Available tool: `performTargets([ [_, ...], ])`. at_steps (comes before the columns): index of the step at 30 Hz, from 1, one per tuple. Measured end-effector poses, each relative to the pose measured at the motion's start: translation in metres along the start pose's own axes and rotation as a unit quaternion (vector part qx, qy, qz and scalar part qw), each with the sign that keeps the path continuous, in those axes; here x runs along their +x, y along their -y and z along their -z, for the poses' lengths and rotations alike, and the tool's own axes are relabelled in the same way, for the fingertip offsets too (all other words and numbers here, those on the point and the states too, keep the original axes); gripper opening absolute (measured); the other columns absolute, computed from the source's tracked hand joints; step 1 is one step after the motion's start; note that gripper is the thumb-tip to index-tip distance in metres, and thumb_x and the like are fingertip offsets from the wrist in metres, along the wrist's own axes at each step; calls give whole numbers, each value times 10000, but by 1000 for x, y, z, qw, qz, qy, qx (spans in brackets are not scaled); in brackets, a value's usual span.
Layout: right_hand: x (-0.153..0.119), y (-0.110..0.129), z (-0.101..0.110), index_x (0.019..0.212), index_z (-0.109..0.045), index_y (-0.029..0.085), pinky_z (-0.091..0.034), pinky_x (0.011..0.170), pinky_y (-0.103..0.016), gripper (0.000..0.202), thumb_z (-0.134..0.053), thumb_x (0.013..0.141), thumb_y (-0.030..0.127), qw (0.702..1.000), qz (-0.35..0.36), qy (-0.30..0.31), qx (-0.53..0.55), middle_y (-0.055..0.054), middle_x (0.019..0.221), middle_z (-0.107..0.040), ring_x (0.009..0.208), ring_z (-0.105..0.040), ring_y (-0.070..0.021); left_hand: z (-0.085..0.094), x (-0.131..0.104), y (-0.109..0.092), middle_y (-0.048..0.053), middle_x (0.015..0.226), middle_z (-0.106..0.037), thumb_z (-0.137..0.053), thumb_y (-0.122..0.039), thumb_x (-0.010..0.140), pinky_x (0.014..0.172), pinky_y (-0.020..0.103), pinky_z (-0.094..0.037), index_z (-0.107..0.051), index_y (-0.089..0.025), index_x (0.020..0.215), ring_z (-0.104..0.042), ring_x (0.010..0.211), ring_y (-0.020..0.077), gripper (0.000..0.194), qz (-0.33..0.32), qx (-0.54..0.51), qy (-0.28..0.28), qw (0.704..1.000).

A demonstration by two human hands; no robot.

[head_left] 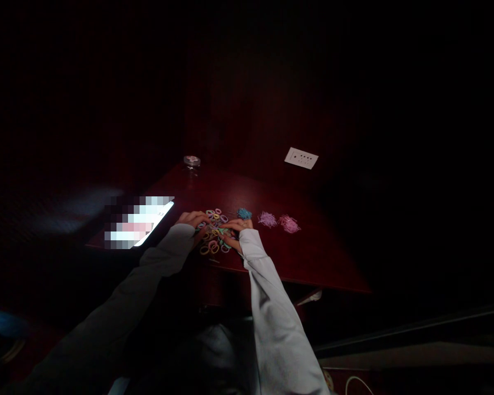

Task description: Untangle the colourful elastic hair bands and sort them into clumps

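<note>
A loose pile of colourful hair ties [214, 248], in yellow, pink, green and lilac, lies on the dark red table. My left hand [192, 219] rests at the pile's left side, its fingers stretched over the rings and the thumb apart from them. From the right, my right hand [235, 226] reaches onto the same pile, with thumb and fingers spread. Nothing shows clearly held in either hand, though the fingertips are small and dim. Just beyond my right hand sits a teal heap of small thin pieces [244, 213].
Right of the hands are a lilac heap [267, 220] and a pink heap [290, 224] of similar pieces. A lit screen [154, 224], partly pixelated, stands at left. A clear round container [191, 161] sits at the far corner. Behind is a white socket plate [301, 158].
</note>
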State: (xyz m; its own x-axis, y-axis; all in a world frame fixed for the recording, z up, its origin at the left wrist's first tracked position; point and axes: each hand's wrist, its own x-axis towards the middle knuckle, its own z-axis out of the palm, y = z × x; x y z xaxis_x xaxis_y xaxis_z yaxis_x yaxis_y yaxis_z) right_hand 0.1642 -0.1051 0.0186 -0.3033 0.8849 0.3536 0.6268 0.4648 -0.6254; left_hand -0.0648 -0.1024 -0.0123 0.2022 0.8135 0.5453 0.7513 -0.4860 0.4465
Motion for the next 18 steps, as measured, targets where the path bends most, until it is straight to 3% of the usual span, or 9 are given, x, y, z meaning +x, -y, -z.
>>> performTargets([
  [7, 6, -6, -2, 849, -823, 271, -472, 967, -372, 82, -744, 831, 259, 997, -51, -53, 29, -32, 837, -741, 1024, -588, -249, 3, 2, 2, 56, 1229, -726, -498, -357, 961, 1026, 423, -485, -763, -285, 1146, -605, 1082, 272, 331, -1, -10, 15, 1000],
  [18, 4, -8, -2, 950, -815, 243, -496, 914, -338, 172, -665, 888, 301, 991, -64, -96, 65, -40, 887, -757, 1022, -604, -237, 1, 5, 5, 71, 1233, -714, -433, -309, 959, 999, 356, -512, -733, -227, 1140, -649, 1057, 237, 359, 10, -50, 15, 999],
])
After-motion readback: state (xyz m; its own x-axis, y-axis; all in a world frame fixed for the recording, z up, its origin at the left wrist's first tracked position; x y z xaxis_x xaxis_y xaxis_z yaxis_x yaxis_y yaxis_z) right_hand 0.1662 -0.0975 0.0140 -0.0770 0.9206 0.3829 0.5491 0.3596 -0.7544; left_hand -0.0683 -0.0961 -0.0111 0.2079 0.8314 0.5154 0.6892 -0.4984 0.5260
